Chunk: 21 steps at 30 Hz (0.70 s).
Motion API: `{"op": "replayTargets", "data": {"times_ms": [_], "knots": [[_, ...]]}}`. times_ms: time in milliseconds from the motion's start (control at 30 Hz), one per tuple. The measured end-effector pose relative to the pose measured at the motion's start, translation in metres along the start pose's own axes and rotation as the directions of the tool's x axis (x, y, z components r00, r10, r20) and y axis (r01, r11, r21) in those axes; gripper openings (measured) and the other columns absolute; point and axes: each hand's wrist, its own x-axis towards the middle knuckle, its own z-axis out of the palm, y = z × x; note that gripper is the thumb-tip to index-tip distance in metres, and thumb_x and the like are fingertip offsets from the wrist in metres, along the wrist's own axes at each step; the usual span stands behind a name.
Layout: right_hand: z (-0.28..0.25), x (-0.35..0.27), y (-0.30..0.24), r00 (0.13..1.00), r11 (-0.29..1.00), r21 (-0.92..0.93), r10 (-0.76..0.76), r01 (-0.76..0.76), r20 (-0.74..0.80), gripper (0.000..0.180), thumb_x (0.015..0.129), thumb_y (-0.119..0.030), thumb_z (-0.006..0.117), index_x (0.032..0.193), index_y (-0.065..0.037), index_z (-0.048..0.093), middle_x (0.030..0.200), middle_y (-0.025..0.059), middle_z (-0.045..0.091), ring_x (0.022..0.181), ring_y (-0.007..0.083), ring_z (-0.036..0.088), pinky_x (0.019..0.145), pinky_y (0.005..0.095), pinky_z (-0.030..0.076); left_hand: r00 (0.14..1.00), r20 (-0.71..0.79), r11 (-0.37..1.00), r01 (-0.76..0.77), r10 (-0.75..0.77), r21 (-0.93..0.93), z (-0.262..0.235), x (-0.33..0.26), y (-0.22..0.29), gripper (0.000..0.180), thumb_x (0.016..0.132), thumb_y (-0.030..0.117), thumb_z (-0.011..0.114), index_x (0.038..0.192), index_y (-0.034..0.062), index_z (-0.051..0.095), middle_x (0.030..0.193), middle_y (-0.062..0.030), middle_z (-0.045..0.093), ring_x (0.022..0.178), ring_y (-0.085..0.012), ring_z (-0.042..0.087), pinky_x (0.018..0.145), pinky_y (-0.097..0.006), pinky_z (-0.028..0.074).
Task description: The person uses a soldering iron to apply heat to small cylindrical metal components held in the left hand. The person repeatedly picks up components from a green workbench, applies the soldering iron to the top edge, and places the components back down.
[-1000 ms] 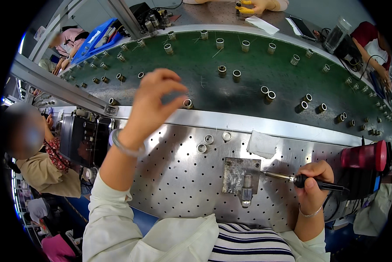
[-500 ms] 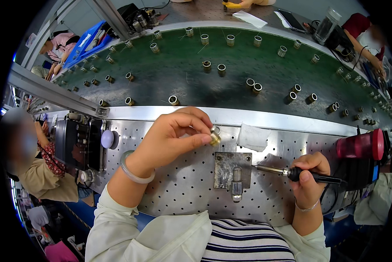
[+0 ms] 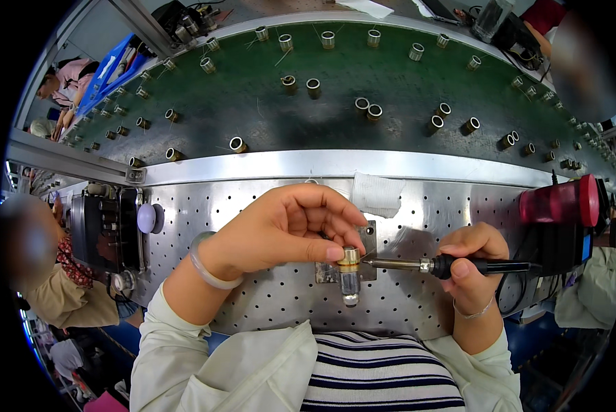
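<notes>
My left hand (image 3: pixel 291 230) pinches a small metal cylinder (image 3: pixel 350 257), silver at its top with a brass-coloured band, between thumb and fingers. The cylinder sits at the upper end of a shiny rounded post (image 3: pixel 350 287), which lies over a worn grey metal plate (image 3: pixel 369 237). A soldering iron (image 3: pixel 452 266) is gripped in my right hand (image 3: pixel 474 264), its tip pointing left. That tip is at the cylinder's brass band; whether it touches cannot be made out. My fingers and the cylinder cover much of the plate.
Beyond the perforated metal bench (image 3: pixel 274 302) runs a green belt (image 3: pixel 219 89) with several small metal cylinders standing on it. A white cloth (image 3: pixel 379 194) lies behind the plate. At right stands a red container (image 3: pixel 555 202), at left a lilac knob (image 3: pixel 146 218). Other people sit nearby.
My left hand has brought the cylinder down to the post. My right hand has moved the soldering iron left, up to the cylinder. The whole view has shifted a little.
</notes>
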Motion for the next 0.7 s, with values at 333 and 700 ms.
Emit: {"op": "replayTargets", "data": {"times_ms": [333, 700], "knots": [[0.004, 0.002, 0.004, 0.992, 0.985, -0.114, -0.127, 0.128, 0.016, 0.016, 0.076, -0.005, 0.070, 0.081, 0.004, 0.058, 0.064, 0.0095, 0.058, 0.046, 0.0100, 0.052, 0.046, 0.0201, 0.040, 0.999, -0.016, 0.998, 0.047, -0.047, 0.038, -0.002, 0.001, -0.002, 0.038, 0.077, -0.002, 0.068, 0.113, -0.0051, 0.057, 0.099, -0.0129, 0.065, 0.091, -0.0157, 0.063, 0.082, -0.026, 0.050], [0.003, -0.001, -0.004, 0.999, 0.990, -0.140, -0.032, 0.028, -0.030, 0.019, 0.076, -0.008, 0.072, 0.080, 0.003, 0.057, 0.065, 0.0103, 0.059, 0.046, 0.0104, 0.052, 0.046, 0.0210, 0.041, 1.000, 0.017, 1.000, 0.022, -0.022, -0.005, 0.002, 0.003, -0.003, 0.042, 0.078, 0.000, 0.066, 0.118, -0.0050, 0.055, 0.103, -0.0090, 0.061, 0.093, -0.0122, 0.058, 0.081, -0.023, 0.048]]}}
